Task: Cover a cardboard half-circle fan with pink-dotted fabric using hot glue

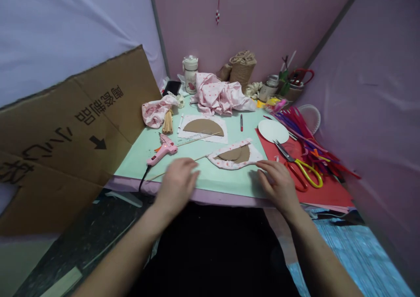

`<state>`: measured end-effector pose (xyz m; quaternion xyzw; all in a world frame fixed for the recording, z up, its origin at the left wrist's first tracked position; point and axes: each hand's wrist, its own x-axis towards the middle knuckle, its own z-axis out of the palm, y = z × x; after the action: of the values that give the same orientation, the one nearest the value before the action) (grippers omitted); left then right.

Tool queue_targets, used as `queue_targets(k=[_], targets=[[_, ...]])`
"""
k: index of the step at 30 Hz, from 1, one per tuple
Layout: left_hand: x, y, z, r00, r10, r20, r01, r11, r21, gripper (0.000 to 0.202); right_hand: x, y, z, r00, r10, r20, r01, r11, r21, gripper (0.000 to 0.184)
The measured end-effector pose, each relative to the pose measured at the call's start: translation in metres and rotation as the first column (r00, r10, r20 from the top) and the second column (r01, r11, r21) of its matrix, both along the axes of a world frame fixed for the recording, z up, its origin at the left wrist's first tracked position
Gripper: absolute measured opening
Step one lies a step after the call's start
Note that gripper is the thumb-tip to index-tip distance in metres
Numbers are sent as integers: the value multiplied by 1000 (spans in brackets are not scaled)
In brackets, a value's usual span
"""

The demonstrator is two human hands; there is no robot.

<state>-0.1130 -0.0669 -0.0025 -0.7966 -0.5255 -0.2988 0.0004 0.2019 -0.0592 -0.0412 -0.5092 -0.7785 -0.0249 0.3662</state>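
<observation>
My left hand (pixel 177 184) lies flat on the mint-green table cover (pixel 229 181) near the front edge, fingers stretched out, a little blurred, holding nothing. A thin wooden stick (pixel 200 158) runs just past its fingertips. My right hand (pixel 278 182) rests flat at the front right, fingers apart, beside a cardboard half-circle wrapped in pink dotted fabric (pixel 234 156). A second brown cardboard half-circle (pixel 204 127) lies on white fabric farther back. A pink glue gun (pixel 163 151) lies left of centre.
Yellow-handled scissors (pixel 303 165) and a white paper disc (pixel 273 131) lie on red paper (pixel 331 192) at the right, beside several pipe cleaners (pixel 303 135). Crumpled pink fabric (pixel 220 96), a twine spool (pixel 243 69) and a jar (pixel 190 73) stand at the back. A large cardboard sheet (pixel 72 126) leans at the left.
</observation>
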Motion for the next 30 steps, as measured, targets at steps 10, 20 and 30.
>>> queue_targets(k=[10,20,30], targets=[[92,17,-57,939,-265,-220,261,964,-47,39,-25,18,-14,961,258,100,-256,966,-31,38],[102,18,-47,931,-171,-323,137,983,-125,53,-6,21,-6,990,137,37,-136,990,-35,35],[108,15,-45,935,-142,-324,94,983,-159,59,-4,28,-2,991,133,18,-131,989,-68,28]])
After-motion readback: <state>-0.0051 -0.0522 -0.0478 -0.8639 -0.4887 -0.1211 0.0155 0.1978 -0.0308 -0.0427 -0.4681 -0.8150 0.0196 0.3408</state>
